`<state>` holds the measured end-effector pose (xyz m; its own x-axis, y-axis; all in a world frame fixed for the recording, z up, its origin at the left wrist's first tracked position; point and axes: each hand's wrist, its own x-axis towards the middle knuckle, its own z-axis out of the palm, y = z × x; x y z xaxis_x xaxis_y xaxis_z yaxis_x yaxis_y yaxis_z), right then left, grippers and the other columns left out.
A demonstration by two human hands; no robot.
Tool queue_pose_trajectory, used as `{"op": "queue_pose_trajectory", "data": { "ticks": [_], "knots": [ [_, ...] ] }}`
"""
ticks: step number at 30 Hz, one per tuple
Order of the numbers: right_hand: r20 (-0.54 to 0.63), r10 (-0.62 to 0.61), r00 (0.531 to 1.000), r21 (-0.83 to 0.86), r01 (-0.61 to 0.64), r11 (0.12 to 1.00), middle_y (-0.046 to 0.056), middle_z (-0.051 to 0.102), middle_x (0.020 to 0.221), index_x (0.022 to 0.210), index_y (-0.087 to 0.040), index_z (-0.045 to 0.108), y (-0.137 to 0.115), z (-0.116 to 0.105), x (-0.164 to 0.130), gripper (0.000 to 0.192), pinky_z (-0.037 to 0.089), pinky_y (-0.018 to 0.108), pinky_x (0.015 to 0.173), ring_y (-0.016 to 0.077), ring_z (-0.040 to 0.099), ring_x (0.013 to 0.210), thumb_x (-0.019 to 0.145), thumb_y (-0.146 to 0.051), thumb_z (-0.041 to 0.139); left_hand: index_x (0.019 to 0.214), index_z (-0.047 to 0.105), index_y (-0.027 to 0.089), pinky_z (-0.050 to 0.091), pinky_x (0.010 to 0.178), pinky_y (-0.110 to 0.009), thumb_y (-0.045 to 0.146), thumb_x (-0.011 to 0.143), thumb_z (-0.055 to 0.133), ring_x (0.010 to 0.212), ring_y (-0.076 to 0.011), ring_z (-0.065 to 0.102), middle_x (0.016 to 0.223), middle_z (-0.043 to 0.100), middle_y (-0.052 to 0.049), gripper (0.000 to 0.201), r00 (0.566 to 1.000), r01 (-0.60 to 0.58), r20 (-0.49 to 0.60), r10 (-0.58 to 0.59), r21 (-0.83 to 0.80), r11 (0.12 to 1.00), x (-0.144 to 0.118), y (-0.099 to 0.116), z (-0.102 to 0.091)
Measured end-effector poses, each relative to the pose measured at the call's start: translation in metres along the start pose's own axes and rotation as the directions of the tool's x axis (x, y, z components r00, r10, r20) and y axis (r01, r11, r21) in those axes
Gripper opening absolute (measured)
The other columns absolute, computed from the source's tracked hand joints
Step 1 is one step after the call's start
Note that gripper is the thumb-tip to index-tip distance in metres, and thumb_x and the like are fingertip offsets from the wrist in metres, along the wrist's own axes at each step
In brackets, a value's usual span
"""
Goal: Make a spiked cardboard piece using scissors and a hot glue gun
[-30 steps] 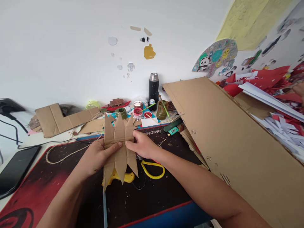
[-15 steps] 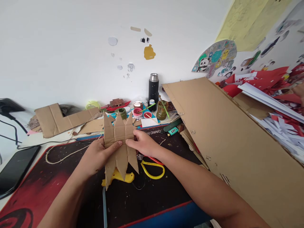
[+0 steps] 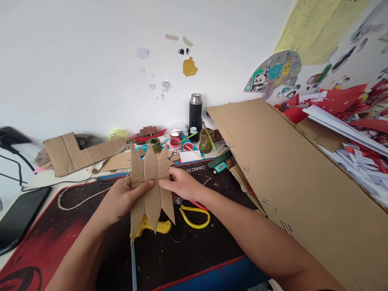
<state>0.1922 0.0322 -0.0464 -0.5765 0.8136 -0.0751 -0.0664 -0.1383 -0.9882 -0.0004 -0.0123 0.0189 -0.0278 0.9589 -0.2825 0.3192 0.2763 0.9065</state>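
Glue gun point(image 3: 153, 227) is mostly hidden behind the spiky cardboard piece point(image 3: 151, 184), only yellow bits poke out. Scissors point(image 3: 194, 212): blades tucked under the right hand point(image 3: 182, 185). Phone point(image 3: 18, 216) cut off by left edge. Paint pot point(image 3: 175, 143) labels too small to read tbh.

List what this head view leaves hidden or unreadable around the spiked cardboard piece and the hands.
- Yellow glue gun, head view: mostly covered by the spiked cardboard piece.
- Left hand fingers behind the cardboard: hidden by it.
- Yellow scissors: blades run under the right hand.
- Desk mat lettering: partly hidden by the hand, mirrored, unreadable.
- Large cardboard box: cut off by the frame's right and bottom edges.
- Paint pots: labels too small.
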Motion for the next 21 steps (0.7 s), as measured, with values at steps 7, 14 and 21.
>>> {"op": "queue_pose_trajectory", "data": {
  "ticks": [7, 14, 21],
  "knots": [
    [-0.043, -0.058, 0.997, -0.078, 0.055, 0.995, 0.005, 0.08, 0.107, 0.105, -0.021, 0.067, 0.006, 0.001, 0.0, 0.016, 0.061, 0.038, 0.088, 0.0264, 0.074, 0.103, 0.092, -0.028, 0.074, 0.083, 0.08, 0.024, 0.07, 0.07, -0.047, 0.074, 0.051, 0.094, 0.071, -0.0381, 0.081, 0.082, 0.086, -0.012, 0.061, 1.0, 0.002, 0.008, -0.002, -0.003, 1.0, 0.0, -0.002, 0.0],
    [-0.088, -0.065, 0.994, -0.101, 0.056, 0.993, 0.005, 0.079, 0.112, 0.108, -0.021, 0.068, 0.011, 0.002, 0.003, 0.017, 0.06, 0.038, 0.094, 0.0265, 0.074, 0.109, 0.092, -0.022, 0.071, 0.095, 0.083, 0.021, 0.069, 0.069, -0.045, 0.073, 0.056, 0.091, 0.087, -0.0425, 0.084, 0.092, 0.087, -0.013, 0.066, 0.999, -0.036, -0.018, 0.037, 0.054, 0.998, 0.005, -0.009, 0.004],
    [-0.008, -0.037, 0.999, 0.042, 0.037, 0.998, 0.005, 0.08, 0.11, 0.106, -0.02, 0.069, 0.005, -0.001, 0.003, 0.012, 0.058, 0.037, 0.095, 0.0248, 0.075, 0.104, 0.095, -0.022, 0.069, 0.097, 0.081, 0.021, 0.071, 0.074, -0.046, 0.074, 0.056, 0.093, 0.086, -0.0411, 0.084, 0.097, 0.088, -0.013, 0.069, 0.999, -0.018, -0.045, 0.015, -0.055, 0.998, 0.005, -0.009, 0.002]
  ]
}}
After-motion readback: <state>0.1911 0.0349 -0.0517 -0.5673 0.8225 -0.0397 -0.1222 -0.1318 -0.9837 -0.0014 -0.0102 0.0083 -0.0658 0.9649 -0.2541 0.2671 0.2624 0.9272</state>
